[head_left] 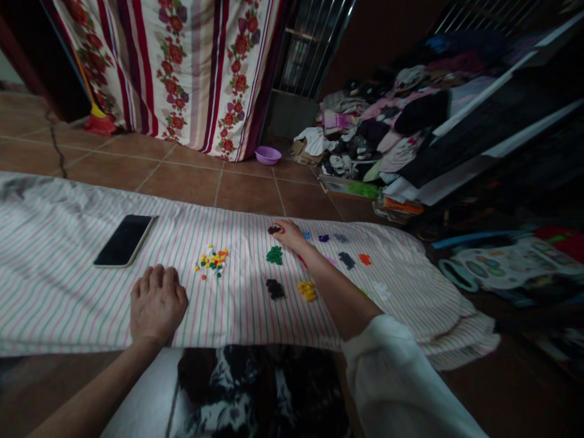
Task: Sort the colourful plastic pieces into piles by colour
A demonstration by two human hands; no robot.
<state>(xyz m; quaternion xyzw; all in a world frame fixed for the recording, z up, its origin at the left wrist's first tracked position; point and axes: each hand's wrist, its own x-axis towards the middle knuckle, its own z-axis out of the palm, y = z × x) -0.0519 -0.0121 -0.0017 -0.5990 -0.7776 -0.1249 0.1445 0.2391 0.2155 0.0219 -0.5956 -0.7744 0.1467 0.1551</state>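
Note:
My right hand (288,233) reaches to the far side of the striped cloth, its fingertips pinched at a small dark brown pile (274,230). Whatever lies between them is too small to make out. Resting palm down on the cloth, my left hand (157,298) holds nothing. Between the hands is a mixed heap of tiny pieces (213,260), mostly yellow with orange, green and white. Sorted by colour around my right arm are green pieces (274,255), black pieces (275,289), yellow pieces (307,291), grey pieces (347,260) and orange pieces (364,259). My forearm partly hides other piles.
A phone (125,241) lies beyond my left hand. Dark blue pieces (323,238) and white pieces (381,291) are on the right of the striped cloth (68,255). Past its far edge, a purple basin (268,156) and a clothes heap (365,121) sit on the tiled floor.

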